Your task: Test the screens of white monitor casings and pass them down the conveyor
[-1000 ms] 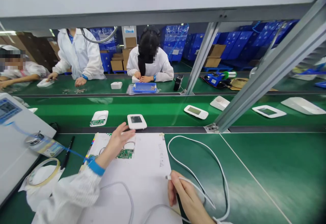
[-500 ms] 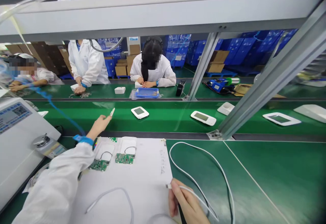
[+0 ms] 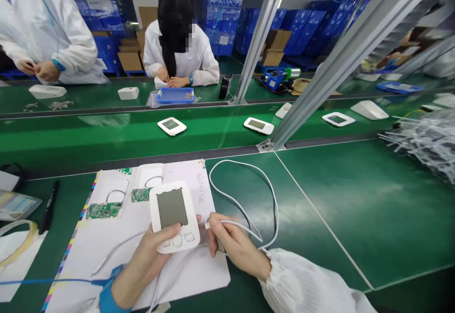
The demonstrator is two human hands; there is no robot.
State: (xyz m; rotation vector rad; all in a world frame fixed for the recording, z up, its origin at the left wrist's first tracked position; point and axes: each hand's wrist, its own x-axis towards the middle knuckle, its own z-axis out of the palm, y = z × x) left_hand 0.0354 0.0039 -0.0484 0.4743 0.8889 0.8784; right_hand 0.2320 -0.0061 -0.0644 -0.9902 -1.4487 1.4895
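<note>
Our left grip [image 3: 151, 251] clasps a white device [image 3: 191, 213]; our right grip [image 3: 236, 242], toward four o'clock, pinches a cable plug [image 3: 207, 226]. We note the device's screen [image 3: 172, 207] plain grey.

- One hand-held LCD device [image 3: 172, 208], seven o'clock
- Three clearly visible unheld LCD devices [image 3: 172, 125] [image 3: 259, 125] [image 3: 338, 119]: nine-thirty, two, three o'clock
- Two wire-looped circuit boards [image 3: 104, 210] [image 3: 140, 195], eight o'clock
- Two cable ends [image 3: 207, 226] [image 3: 96, 269], six and eight o'clock

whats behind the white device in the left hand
White paper and part of a green circuit board; the device covers that board's right end.
</note>
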